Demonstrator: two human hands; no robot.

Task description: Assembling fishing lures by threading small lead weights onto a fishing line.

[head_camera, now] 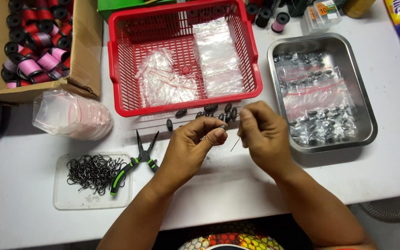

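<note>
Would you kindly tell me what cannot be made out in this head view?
- What the left hand pinches: hidden by its fingertips.
- Thin dark piece below the right hand: too small to identify.
- Cardboard box of spools: cut off by the top edge.
- Steel tray bag contents: blurred by plastic.

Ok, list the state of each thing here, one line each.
Left hand: pinching a small dark sinker.
Right hand: pinching a thin hook.
Basket: open, holding clear bags.
Steel tray: holding filled, sealed bags.
Pliers: lying open, untouched.
Box: open, full of spools.
Loose sinkers: scattered by basket.
</note>
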